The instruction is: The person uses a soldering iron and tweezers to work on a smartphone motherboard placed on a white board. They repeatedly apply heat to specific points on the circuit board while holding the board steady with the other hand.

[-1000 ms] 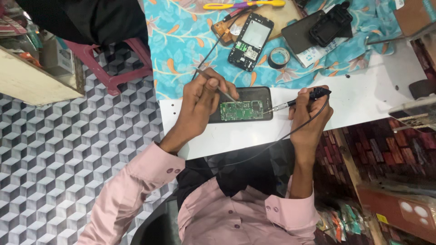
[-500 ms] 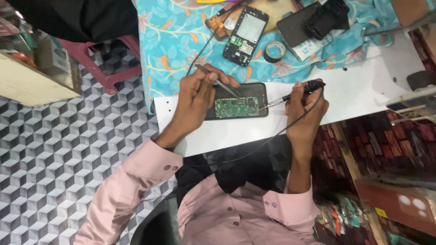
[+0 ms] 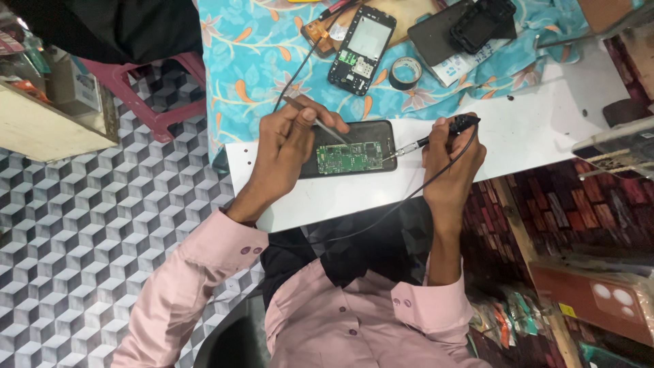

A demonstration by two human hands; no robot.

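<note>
Left hand (image 3: 286, 153) pinches tweezers (image 3: 315, 120) over green board (image 3: 351, 157) in opened phone (image 3: 349, 148) on white table (image 3: 531, 129). Right hand (image 3: 451, 167) grips soldering iron (image 3: 439, 136), tip at board's right edge. Tape roll (image 3: 405, 72) on blue cloth (image 3: 259, 48) beyond.

An opened phone (image 3: 354, 148) lies on the near part of the desk (image 3: 531, 129), with its circuit board (image 3: 349, 157) set in it. The left hand (image 3: 286, 146) rests on the phone's left end and holds tweezers (image 3: 317, 123) slanting over it. The right hand (image 3: 453, 163) sits just right of the phone and holds a soldering iron (image 3: 436, 136) whose tip meets the board's right edge. The iron's cable (image 3: 381, 215) runs from it back toward the person. Farther off, on a cloth (image 3: 252, 54) spread over the desk, lies a second opened phone (image 3: 362, 49), with a roll of tape (image 3: 406, 72) just to its right. A stool (image 3: 160, 95) stands on the floor (image 3: 82, 232) left of the desk.
</note>
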